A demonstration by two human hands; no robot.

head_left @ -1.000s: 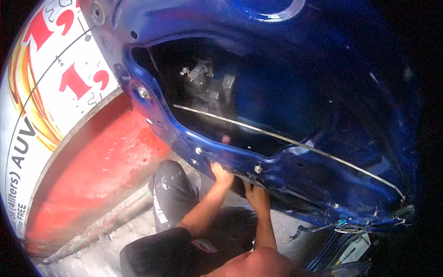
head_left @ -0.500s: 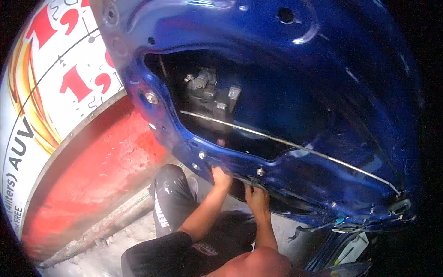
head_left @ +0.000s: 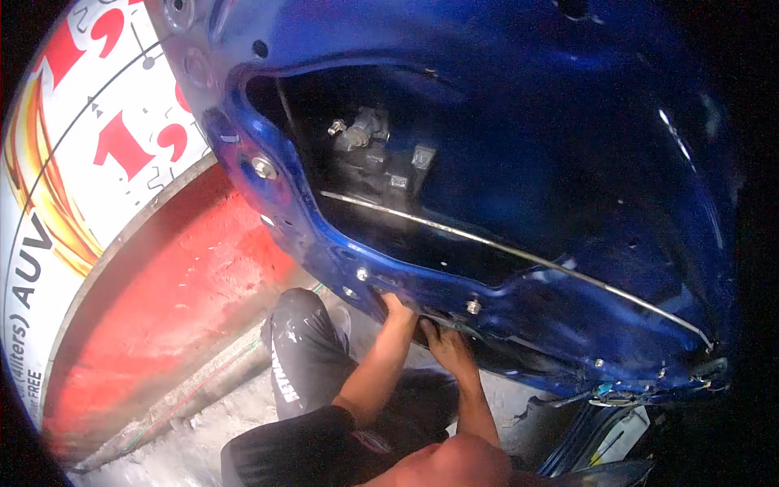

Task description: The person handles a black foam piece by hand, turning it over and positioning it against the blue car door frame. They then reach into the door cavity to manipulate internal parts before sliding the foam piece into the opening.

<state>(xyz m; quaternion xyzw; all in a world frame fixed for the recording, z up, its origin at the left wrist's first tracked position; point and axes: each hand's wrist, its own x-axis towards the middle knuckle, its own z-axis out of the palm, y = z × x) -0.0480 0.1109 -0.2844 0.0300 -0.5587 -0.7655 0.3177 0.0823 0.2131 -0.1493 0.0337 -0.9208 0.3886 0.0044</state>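
Note:
A large blue painted car door panel (head_left: 324, 243), with a wide dark opening in it, fills the upper part of the view. At its lower edge is my left hand (head_left: 398, 307), its fingers reaching up behind the edge and hidden from sight. Close beside it, my right hand (head_left: 449, 347) has its thumb and fingers bent against the dark lower rim of the panel. Whatever lies between those fingers is too dark to make out. A bolt (head_left: 473, 307) sits in the blue metal just above the right hand.
A thin metal rod (head_left: 487, 241) crosses the opening, below a latch-like mechanism (head_left: 365, 130). Left stand a red curved surface (head_left: 178, 292) and a printed white banner (head_left: 49, 162). Wires and connectors (head_left: 625, 391) hang at the lower right. My knee (head_left: 300, 333) is bent above the pale floor.
The view has shifted slightly against the panel. Both hands sit a little further right in the picture, still at the lower edge. The right hand's fingers have changed position slightly.

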